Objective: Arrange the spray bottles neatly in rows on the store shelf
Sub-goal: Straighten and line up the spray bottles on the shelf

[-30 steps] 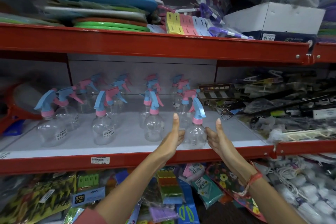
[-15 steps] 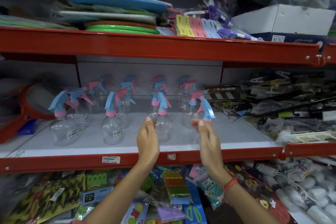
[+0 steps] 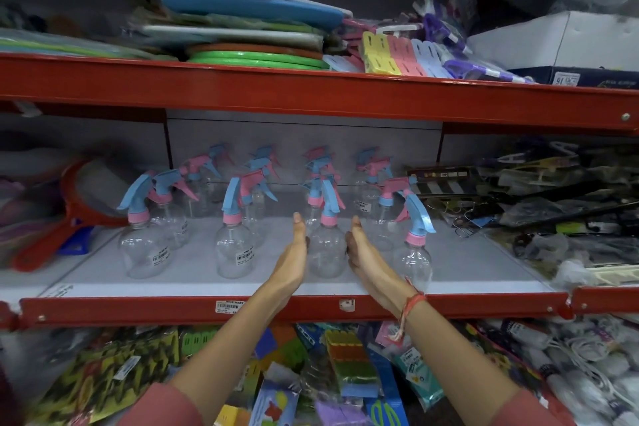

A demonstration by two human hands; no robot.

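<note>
Clear spray bottles with blue and pink trigger heads stand in four columns on the grey shelf (image 3: 193, 278). The front row holds a left bottle (image 3: 143, 252), a second bottle (image 3: 233, 252), a third bottle (image 3: 326, 252) and a right bottle (image 3: 413, 259) that stands slightly nearer the edge. My left hand (image 3: 294, 259) and my right hand (image 3: 363, 252) flank the third bottle, palms flat against its sides, fingers straight and pointing away from me. Bottles farther back are partly hidden behind the front ones.
A red beam (image 3: 311, 93) of the upper shelf hangs close above the trigger heads. A red-framed racket (image 3: 79, 204) lies at the left, and packaged goods (image 3: 553, 211) crowd the right. The shelf's red front lip (image 3: 138, 309) carries a price label. Packets fill the shelf below.
Both hands left the right front bottle, drew back toward me, then moved left and now press on the sides of the third front bottle. The view shifted slightly.
</note>
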